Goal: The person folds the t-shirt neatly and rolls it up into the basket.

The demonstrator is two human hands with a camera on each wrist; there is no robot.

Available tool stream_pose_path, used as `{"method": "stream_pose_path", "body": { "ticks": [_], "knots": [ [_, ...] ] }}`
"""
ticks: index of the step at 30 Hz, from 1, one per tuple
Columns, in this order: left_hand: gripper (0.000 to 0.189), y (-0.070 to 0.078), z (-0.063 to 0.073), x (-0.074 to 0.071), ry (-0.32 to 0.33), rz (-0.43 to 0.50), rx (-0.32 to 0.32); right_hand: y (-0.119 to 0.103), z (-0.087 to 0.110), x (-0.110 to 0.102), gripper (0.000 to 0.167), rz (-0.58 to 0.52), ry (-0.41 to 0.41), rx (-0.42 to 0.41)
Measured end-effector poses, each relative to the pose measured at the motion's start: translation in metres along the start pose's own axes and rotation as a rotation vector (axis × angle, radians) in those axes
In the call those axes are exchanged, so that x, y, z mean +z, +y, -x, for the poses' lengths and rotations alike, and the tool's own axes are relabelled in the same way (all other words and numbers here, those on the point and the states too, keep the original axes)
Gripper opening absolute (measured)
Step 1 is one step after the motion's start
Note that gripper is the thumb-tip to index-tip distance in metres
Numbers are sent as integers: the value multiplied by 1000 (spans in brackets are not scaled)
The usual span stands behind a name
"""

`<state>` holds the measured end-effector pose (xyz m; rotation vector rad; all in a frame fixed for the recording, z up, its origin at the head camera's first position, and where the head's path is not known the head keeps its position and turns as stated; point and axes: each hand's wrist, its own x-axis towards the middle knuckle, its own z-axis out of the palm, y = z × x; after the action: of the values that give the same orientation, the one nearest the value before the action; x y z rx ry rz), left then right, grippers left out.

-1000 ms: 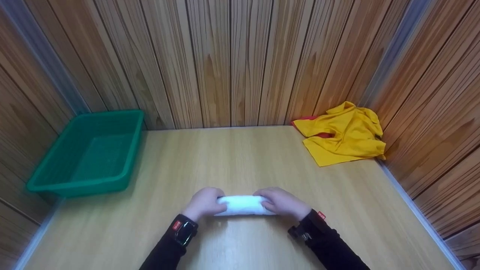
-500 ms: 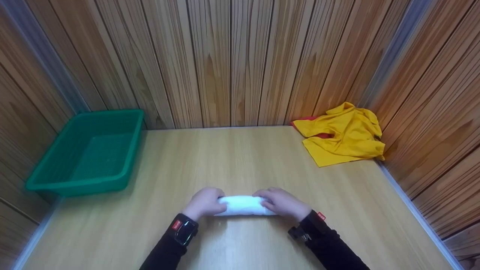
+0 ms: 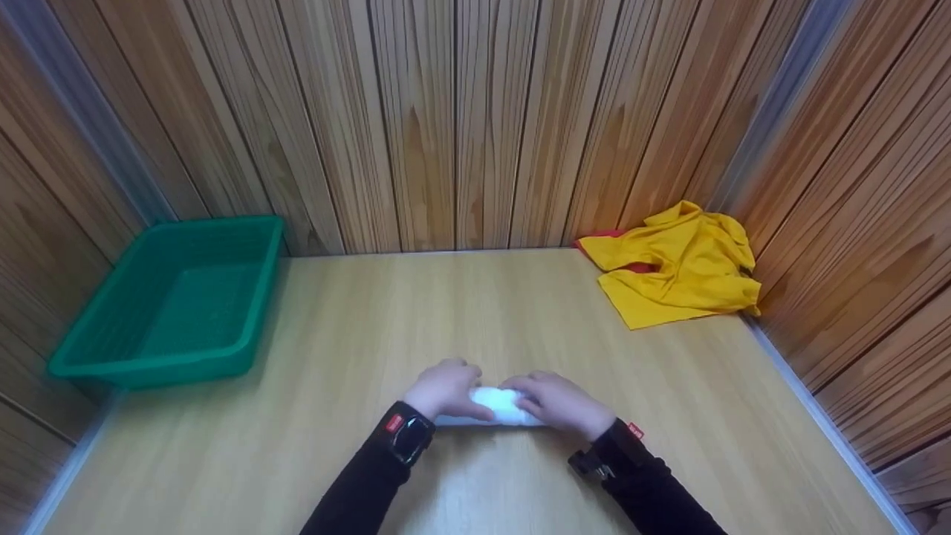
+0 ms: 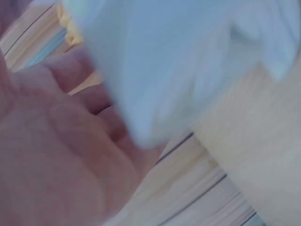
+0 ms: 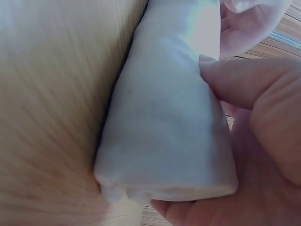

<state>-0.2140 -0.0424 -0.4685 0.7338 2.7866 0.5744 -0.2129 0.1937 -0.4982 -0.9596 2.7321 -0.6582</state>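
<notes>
A rolled white cloth [image 3: 505, 407] lies crosswise near the front of the table. My right hand [image 3: 561, 401] grips its right end; in the right wrist view the thumb [image 5: 249, 82] presses on one side and the fingers pass behind and under the roll. Over the left part of the cloth is my left hand [image 3: 446, 392], thumb toward the front and fingers over the far side. In the left wrist view its palm [image 4: 61, 155] stands apart from the blurred loose end of the white cloth [image 4: 155, 70], with relaxed fingers partly hidden behind it.
A green plastic basket [image 3: 156, 368] stands at the back left against the walls. Crumpled yellow cloth [image 3: 691, 267] with a red cloth [image 3: 609, 234] under it lies in the back right corner. Wood-panelled walls [image 3: 490, 126] enclose the table [image 3: 416, 312] on three sides.
My left hand has let go of the roll's left end and shifted right, toward the middle. The right hand stays on the right end, and the roll lies where it was.
</notes>
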Motion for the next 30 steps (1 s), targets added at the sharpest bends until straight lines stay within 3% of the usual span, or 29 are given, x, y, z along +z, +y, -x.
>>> {"method": "stream_pose_path", "body": {
  "ticks": [4, 8, 12, 22, 30],
  "knots": [
    [67, -2, -3, 13, -34, -73, 39, -1, 0, 3, 32, 26, 28, -39],
    [66, -4, -3, 18, -30, -130, 72, -1, 1, 3, 33, 20, 19, -19],
    [70, -5, -1, 21, -24, -155, 62, 0, 1, 2, 34, 4, 4, 9],
    [61, -9, 0, 25, -33, -110, 18, 2, 2, 1, 35, -21, 5, 20],
    [47, -17, -1, 34, 36, -116, 96, 6, 2, 4, 35, -28, 45, -14]
  ]
}}
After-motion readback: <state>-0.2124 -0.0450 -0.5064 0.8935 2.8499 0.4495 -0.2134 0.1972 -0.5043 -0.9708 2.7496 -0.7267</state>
